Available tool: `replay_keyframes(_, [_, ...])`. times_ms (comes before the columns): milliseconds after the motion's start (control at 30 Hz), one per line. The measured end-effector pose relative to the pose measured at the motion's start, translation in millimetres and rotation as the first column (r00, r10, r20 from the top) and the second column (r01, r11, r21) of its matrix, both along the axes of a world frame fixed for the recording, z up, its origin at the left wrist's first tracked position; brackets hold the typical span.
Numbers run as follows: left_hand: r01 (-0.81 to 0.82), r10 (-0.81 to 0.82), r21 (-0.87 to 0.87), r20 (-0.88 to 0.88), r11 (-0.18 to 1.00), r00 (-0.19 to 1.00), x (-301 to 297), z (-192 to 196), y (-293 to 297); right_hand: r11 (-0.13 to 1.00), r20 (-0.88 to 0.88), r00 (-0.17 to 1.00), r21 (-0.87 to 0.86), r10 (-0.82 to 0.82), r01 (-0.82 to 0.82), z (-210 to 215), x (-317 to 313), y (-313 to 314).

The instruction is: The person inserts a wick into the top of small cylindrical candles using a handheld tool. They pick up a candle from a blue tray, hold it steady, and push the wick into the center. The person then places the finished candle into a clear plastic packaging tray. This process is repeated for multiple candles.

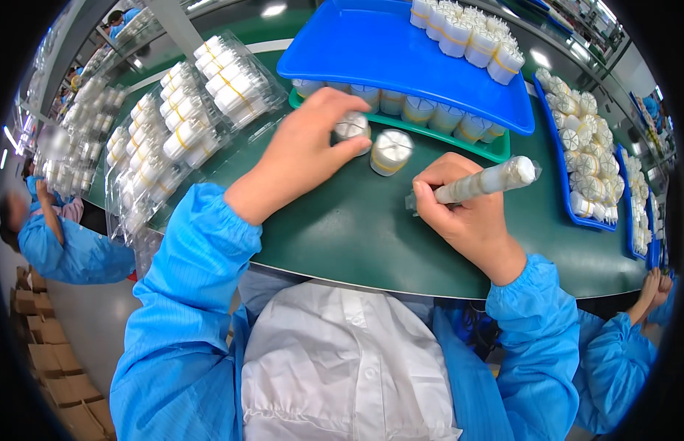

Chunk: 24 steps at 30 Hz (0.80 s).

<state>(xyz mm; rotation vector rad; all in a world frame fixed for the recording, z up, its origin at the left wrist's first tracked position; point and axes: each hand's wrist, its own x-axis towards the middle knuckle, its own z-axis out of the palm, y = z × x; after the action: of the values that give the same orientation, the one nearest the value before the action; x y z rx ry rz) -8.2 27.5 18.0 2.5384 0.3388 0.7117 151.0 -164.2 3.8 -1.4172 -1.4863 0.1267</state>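
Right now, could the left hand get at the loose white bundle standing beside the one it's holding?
Probably yes: the loose white bundle stands on bare green table right beside the left hand, nothing between, though its grip is already full.

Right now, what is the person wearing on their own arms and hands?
Both arms wear bright blue smock sleeves, gathered into elastic cuffs at the wrists. The left hand and right hand are bare: no gloves, rings or watch visible. A white buttoned garment covers the chest.

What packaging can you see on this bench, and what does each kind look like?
Clear plastic bags: heaped at the left, holding white rolls with yellow bands.
Clear sleeve: in the right hand, a long tube of stacked white rolls.
Small white roll: pinched in the left hand.
No labels, signs or screens show.
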Motion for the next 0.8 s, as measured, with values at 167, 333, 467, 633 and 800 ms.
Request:
replay_keyframes(167, [0.009, 0.004, -0.334, 0.036, 0.942, 0.999, -34, -1, -37, 1.0, -0.066, 0.998, 0.024, 0.021, -0.02, 2, -4, 1])
replay_keyframes(333, [0.118, -0.091, -0.231, 0.125, 0.966, 0.988, -36, -15, -77, 0.996, -0.12, 0.992, 0.082, 0.028, -0.018, 9, -6, 0])
replay_keyframes(467, [0.128, -0.102, -0.126, 0.192, 0.984, 0.976, -30, -20, -80, 0.997, -0.068, 0.996, 0.061, 0.052, -0.048, 12, -9, -3])
replay_keyframes(633, [0.13, -0.107, -0.08, 0.24, 0.988, 0.965, -27, -25, -79, 0.996, -0.037, 0.995, 0.013, 0.092, -0.092, 10, -10, -2])
replay_keyframes(800, [0.054, -0.035, -0.105, 0.174, 0.993, 0.984, -29, -30, -84, 0.993, -0.064, 0.991, 0.007, 0.117, -0.117, 7, -16, -3])
